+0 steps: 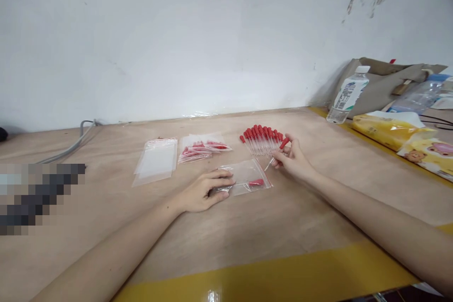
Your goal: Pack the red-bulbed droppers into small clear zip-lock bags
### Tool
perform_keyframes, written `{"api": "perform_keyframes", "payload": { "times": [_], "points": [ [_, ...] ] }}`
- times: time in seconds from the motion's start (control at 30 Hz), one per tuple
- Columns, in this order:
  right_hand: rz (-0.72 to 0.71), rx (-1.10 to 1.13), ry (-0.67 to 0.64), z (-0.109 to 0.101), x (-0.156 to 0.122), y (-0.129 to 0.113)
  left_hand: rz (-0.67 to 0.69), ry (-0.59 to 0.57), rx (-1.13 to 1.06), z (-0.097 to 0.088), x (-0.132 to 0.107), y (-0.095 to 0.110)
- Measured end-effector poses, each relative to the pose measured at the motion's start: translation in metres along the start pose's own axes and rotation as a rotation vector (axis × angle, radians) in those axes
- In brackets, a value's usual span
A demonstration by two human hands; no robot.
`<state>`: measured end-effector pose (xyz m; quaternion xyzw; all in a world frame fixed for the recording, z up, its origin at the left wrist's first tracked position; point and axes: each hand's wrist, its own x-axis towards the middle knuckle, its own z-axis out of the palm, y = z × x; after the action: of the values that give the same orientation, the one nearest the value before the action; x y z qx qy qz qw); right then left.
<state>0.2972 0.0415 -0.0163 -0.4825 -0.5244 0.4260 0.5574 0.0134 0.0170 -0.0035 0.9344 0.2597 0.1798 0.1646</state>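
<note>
My right hand (290, 155) pinches a dropper (284, 143) with a red rubber bulb and a clear thin tube. The tube's tip points down and left, close to the open-end side of a clear zip-lock bag (244, 172). At that bag's left end, my left hand (208, 189) has its fingers and thumb closed on the plastic. One red-bulbed dropper (256, 182) lies inside the bag. Behind the bag, several more droppers (262, 137) are fanned out side by side, red bulbs toward the wall.
Flat zip-lock bags (157, 160) lie at the left, beside a pile of filled bags (203, 147). A grey cable (83, 134) runs along the left. At the right stand a plastic bottle (348, 96), a grey bag (380, 73) and a yellow tissue pack (387, 130).
</note>
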Motion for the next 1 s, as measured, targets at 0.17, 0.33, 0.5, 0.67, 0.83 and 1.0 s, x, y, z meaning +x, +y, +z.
{"api": "perform_keyframes", "payload": {
  "times": [0.17, 0.33, 0.5, 0.67, 0.83, 1.0],
  "points": [
    [0.141, 0.197, -0.069, 0.016, -0.011, 0.002, -0.058, -0.006, 0.026, 0.000, -0.002, 0.001],
    [0.190, -0.033, -0.329, -0.007, -0.013, 0.000, -0.073, -0.008, 0.022, 0.000, -0.002, 0.002],
    [-0.037, -0.402, -0.531, -0.023, -0.009, -0.003, -0.088, -0.022, 0.037, -0.001, -0.002, 0.003],
    [-0.123, -0.469, -0.548, -0.008, -0.007, -0.001, -0.079, -0.016, 0.042, -0.002, -0.001, 0.002],
    [-0.124, -0.551, -0.557, -0.005, -0.004, -0.002, -0.082, -0.028, 0.048, -0.001, -0.001, 0.002],
    [-0.164, -0.500, -0.563, -0.002, -0.006, -0.004, -0.059, -0.015, 0.047, -0.001, 0.000, 0.002]
  ]
}}
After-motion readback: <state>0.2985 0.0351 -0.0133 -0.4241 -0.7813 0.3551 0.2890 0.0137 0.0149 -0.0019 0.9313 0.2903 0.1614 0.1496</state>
